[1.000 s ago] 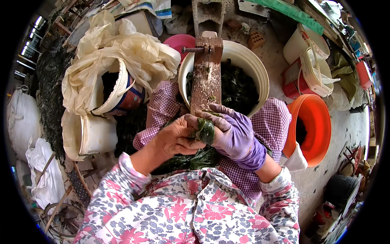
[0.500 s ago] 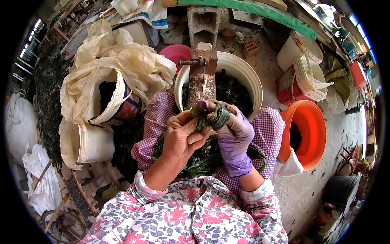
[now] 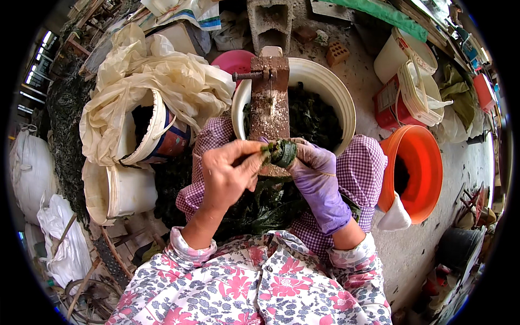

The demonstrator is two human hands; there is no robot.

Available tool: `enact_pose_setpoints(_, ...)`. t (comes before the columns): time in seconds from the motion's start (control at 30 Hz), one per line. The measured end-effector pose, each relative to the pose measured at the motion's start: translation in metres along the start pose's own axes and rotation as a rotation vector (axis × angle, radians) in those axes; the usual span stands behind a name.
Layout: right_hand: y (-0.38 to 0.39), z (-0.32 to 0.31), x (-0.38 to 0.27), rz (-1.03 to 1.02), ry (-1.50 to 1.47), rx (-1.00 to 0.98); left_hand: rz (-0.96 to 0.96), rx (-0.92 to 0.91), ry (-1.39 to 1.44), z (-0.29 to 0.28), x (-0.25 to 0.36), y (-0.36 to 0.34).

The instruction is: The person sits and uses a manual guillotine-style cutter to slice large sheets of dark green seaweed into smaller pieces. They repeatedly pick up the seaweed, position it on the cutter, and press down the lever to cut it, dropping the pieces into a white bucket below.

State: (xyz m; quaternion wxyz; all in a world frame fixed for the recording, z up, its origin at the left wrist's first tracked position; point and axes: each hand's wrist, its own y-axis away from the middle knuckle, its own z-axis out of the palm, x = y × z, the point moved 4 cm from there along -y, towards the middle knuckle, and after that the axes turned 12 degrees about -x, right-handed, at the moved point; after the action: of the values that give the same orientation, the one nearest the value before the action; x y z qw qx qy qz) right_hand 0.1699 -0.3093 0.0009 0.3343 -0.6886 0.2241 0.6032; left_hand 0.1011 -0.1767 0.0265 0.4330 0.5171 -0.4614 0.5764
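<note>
A small tight roll of dark green seaweed (image 3: pixel 283 154) sits between my hands, just over the near end of a rusty, crusted post (image 3: pixel 270 111) with a bolt through its top. My right hand (image 3: pixel 316 172), in a stained purple glove, is closed round the roll's right side. Bare, my left hand (image 3: pixel 230 169) pinches the roll's left end between thumb and fingers; its exact fingertip hold is partly hidden. More loose seaweed (image 3: pixel 257 208) lies across my lap below. Behind the post stands a large white bucket (image 3: pixel 331 81) with dark seaweed in it.
An orange bucket (image 3: pixel 428 179) stands right of my knee, a whitish cloth bag (image 3: pixel 394 216) against it. Left are a tipped bucket with cream plastic sheeting (image 3: pixel 157 76) and a white bucket (image 3: pixel 132 192) on its side. A pink basin (image 3: pixel 234 61) and concrete block (image 3: pixel 269 21) lie beyond.
The seaweed, looser and spread between both hands before, is now a compact roll at the right hand. My left hand has turned back-up and shifted slightly up. The view has tilted a little.
</note>
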Motion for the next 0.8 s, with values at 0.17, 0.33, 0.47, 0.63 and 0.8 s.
enact_pose_setpoints(0.17, 0.002, -0.004, 0.007, 0.11, -0.083, -0.072, -0.279, 0.006, 0.445, 0.004, -0.024, -0.001)
enact_pose_setpoints(0.33, 0.013, -0.002, 0.011, 0.301, -0.508, -0.151, -0.129, -0.21, -0.029, 0.004, -0.009, 0.009)
enact_pose_setpoints(0.47, 0.01, -0.004, 0.004, 0.032, -0.012, -0.38, 0.132, -0.411, -0.373, 0.004, 0.002, 0.01)
enact_pose_setpoints(0.63, 0.012, -0.004, 0.004, 0.215, -0.221, -0.317, 0.326, -0.348, -0.645, 0.011, 0.012, 0.011)
enact_pose_setpoints(0.8, 0.011, 0.002, -0.003, 0.452, -0.476, -0.191, 0.387, -0.324, -0.737, 0.017, 0.008, 0.016)
